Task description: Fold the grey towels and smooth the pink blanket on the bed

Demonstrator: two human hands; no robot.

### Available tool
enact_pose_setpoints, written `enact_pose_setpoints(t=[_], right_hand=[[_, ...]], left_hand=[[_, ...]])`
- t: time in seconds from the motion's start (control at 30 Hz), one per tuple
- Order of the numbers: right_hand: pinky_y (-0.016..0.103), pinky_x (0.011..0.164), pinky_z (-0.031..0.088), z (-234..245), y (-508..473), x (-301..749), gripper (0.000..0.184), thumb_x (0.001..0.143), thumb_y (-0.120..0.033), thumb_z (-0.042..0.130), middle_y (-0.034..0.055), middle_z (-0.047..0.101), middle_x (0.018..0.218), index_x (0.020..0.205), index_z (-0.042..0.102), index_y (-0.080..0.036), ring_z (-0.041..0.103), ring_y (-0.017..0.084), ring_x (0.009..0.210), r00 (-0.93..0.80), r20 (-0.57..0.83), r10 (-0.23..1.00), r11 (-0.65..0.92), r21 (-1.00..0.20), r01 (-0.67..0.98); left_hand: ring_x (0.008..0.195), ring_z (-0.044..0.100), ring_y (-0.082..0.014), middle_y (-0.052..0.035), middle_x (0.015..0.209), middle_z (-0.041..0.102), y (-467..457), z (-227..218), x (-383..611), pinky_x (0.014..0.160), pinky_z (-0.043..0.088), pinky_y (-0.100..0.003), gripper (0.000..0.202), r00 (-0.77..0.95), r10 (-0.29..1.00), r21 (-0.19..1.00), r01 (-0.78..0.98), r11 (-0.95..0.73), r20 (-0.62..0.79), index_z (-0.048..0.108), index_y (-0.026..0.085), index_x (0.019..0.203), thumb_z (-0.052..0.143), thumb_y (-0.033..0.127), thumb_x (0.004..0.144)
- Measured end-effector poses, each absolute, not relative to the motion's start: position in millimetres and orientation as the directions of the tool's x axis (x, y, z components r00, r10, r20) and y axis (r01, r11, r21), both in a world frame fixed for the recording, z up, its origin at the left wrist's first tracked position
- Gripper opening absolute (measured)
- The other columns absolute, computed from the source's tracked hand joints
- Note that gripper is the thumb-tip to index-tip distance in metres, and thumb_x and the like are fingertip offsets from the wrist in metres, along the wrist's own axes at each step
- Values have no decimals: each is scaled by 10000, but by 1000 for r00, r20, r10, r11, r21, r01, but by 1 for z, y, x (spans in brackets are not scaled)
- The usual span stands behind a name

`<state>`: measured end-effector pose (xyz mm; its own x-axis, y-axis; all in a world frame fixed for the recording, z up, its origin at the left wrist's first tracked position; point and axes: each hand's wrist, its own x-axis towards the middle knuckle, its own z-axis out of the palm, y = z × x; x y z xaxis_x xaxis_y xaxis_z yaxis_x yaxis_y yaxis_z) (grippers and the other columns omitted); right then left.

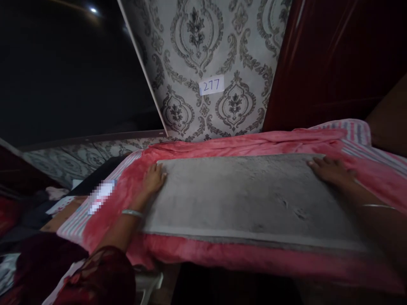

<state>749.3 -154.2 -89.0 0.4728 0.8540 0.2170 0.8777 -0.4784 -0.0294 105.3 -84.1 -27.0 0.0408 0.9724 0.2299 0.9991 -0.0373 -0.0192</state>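
Note:
A long grey piece of plush cloth (229,195), perhaps a towel or mat, lies flat on a pink blanket (178,250). A pale hem runs along its near edge, and a few creases mark its right half. My left hand (154,177) rests with fingers stretched out at the cloth's far left corner. At the far right corner lies my right hand (332,171), its fingers flat on the edge of the cloth. Neither hand visibly lifts the fabric.
Behind the blanket is a patterned wall with a "277" label (211,85). A dark television screen (73,72) stands at the left, a dark red glossy panel (330,63) at the right. Below the near edge, part of a white stool (149,284) shows.

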Motion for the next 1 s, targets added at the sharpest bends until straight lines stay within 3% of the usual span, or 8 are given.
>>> enact_pose_setpoints(t=[0.07, 0.13, 0.23, 0.33, 0.6, 0.8, 0.9, 1.0], right_hand=[[659, 937, 393, -77, -159, 710, 543, 1022, -454, 344, 246, 470, 1492, 1413, 580, -161, 429, 437, 1352, 446, 145, 883, -430, -128, 894], [652, 1021, 353, -70, -167, 656, 529, 1027, -430, 373, 220, 418, 1540, 1463, 521, -171, 387, 418, 1395, 231, 188, 955, -205, -148, 967], [632, 1114, 291, -78, -189, 571, 535, 1031, -448, 368, 130, 334, 1609, 1529, 421, -260, 294, 373, 1467, -145, 170, 975, 167, -123, 978], [648, 1136, 261, -95, -217, 520, 551, 1028, -503, 320, 56, 262, 1646, 1555, 346, -342, 233, 348, 1499, -316, 138, 939, 332, -112, 937], [620, 1139, 279, -110, -281, 517, 537, 1030, -496, 274, 8, 289, 1631, 1543, 364, -363, 248, 322, 1498, -274, 149, 950, 288, -76, 955], [613, 1148, 276, -118, -326, 501, 530, 1026, -466, 326, 6, 344, 1607, 1540, 373, -347, 261, 311, 1495, -238, 267, 934, 269, -83, 960], [602, 1146, 296, -114, -329, 491, 513, 1013, -460, 382, 35, 413, 1571, 1498, 462, -311, 308, 321, 1475, -195, 275, 941, 246, -163, 956], [547, 1141, 342, -108, -322, 481, 481, 1001, -420, 440, 73, 487, 1518, 1446, 539, -267, 392, 304, 1433, -193, 286, 939, 268, -253, 930]], left_hand=[[1506, 241, -329, -157, 1620, 312, -109, -36, 115, 1190, 251, -516, 582, 213, 967, -71, 976, -204, 140, 404, 184, 1506, 411, 438, 982], [1527, 187, -326, -137, 1646, 260, -131, -45, 123, 1198, 211, -567, 602, 309, 950, -71, 950, -305, 48, 369, 216, 1533, 365, 477, 991], [1531, 181, -305, -116, 1658, 228, -156, -57, 127, 1205, 192, -575, 620, 338, 941, -47, 940, -337, 19, 300, 243, 1566, 315, 498, 1000], [1537, 156, -299, -96, 1662, 212, -176, -61, 120, 1211, 184, -573, 618, 297, 954, -53, 954, -296, 30, 272, 253, 1576, 299, 487, 1005], [1520, 191, -355, -82, 1650, 252, -221, -61, 91, 1193, 216, -598, 617, 144, 989, -58, 988, -142, 32, 295, 275, 1569, 327, 498, 995], [1423, 370, -421, -196, 1519, 462, -242, -59, 109, 1119, 301, -658, 566, 102, 980, -24, 995, -99, 170, 490, 152, 1461, 328, 442, 1002], [1381, 448, -366, -199, 1455, 529, -250, -65, 147, 1118, 375, -578, 479, 312, 909, 53, 940, -338, 275, 594, 135, 1344, 403, 393, 989], [1379, 470, -291, -152, 1494, 505, -259, -73, 193, 1127, 416, -470, 436, 588, 741, 115, 753, -648, 325, 588, 180, 1348, 515, 352, 954]])
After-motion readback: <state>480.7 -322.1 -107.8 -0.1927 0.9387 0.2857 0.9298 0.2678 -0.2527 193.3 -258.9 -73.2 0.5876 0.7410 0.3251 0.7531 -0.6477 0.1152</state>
